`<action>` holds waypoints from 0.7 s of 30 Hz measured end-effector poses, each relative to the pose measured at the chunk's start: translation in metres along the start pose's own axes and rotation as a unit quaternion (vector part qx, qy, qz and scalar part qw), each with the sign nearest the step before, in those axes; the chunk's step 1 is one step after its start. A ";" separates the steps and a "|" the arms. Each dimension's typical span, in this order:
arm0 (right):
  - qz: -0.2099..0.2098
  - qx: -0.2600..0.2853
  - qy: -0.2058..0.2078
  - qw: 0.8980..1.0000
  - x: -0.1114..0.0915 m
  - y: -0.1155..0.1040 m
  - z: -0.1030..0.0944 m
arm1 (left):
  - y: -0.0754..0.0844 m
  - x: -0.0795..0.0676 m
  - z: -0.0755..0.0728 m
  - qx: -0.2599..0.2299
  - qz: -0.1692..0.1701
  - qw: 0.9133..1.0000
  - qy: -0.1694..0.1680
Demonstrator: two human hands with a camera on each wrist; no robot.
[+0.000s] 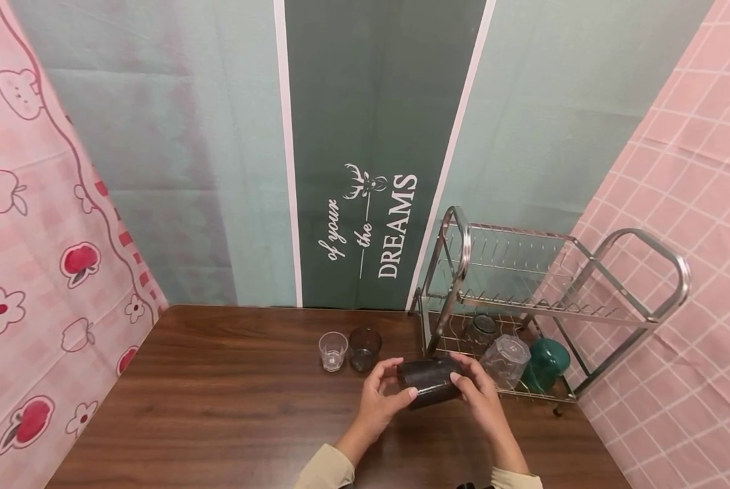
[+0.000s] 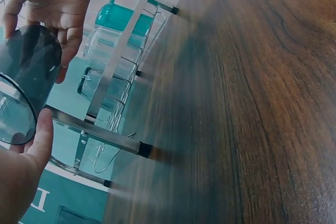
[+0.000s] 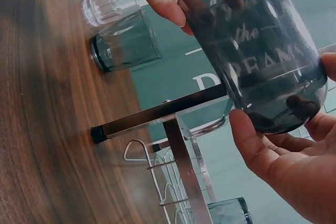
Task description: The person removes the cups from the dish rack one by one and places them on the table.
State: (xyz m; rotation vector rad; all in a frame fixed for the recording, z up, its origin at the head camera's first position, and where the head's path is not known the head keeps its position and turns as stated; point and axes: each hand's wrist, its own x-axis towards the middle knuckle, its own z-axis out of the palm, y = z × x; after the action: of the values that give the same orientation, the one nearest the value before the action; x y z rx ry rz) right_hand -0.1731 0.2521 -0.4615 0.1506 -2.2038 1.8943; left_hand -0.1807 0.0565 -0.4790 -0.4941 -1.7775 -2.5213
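Observation:
Both hands hold a dark tinted drinking glass [image 1: 432, 382] on its side, above the table. My left hand [image 1: 381, 401] grips it near the rim, the thumb on the near side. At the base end, my right hand [image 1: 481, 390] pinches the glass between thumb and fingers. The right wrist view shows the see-through wall of the dark glass [image 3: 257, 51] with wall lettering behind it. In the left wrist view its round mouth [image 2: 18, 111] faces the left hand [image 2: 26, 171]. Beyond the left hand stand a clear glass [image 1: 333, 351] and another dark glass [image 1: 365, 348], both upright.
A two-tier metal dish rack [image 1: 609, 312] stands at the right back of the wooden table [image 1: 218, 407]. Its lower tier bears a small dark glass [image 1: 482, 329], a clear glass [image 1: 506, 360] and a teal glass [image 1: 546, 365]. Printed cloths hang behind and at both sides.

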 end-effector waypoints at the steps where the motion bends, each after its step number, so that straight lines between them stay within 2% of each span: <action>1: 0.001 0.005 -0.002 1.000 0.000 0.000 0.000 | 0.000 0.000 0.000 0.001 -0.002 1.000 -0.001; 8: -0.010 0.061 -0.029 0.998 0.000 0.002 0.001 | 0.002 0.001 -0.003 -0.013 0.015 1.000 -0.024; 12: -0.012 0.048 -0.031 0.998 0.000 0.003 0.000 | 0.001 0.003 -0.005 -0.010 0.025 0.999 -0.026; 17: -0.003 -0.021 -0.032 0.999 0.000 0.002 -0.001 | 0.004 0.003 -0.008 0.016 0.028 0.999 -0.030; 21: -0.024 -0.123 -0.049 0.991 0.000 -0.002 -0.005 | 0.012 0.001 -0.013 0.086 0.045 0.995 -0.025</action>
State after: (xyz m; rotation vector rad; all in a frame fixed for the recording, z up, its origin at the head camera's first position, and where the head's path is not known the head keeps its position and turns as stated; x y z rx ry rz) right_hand -0.1719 0.2562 -0.4595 0.2554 -2.4519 1.6061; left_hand -0.1826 0.0407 -0.4718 -0.6185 -1.9203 -2.2922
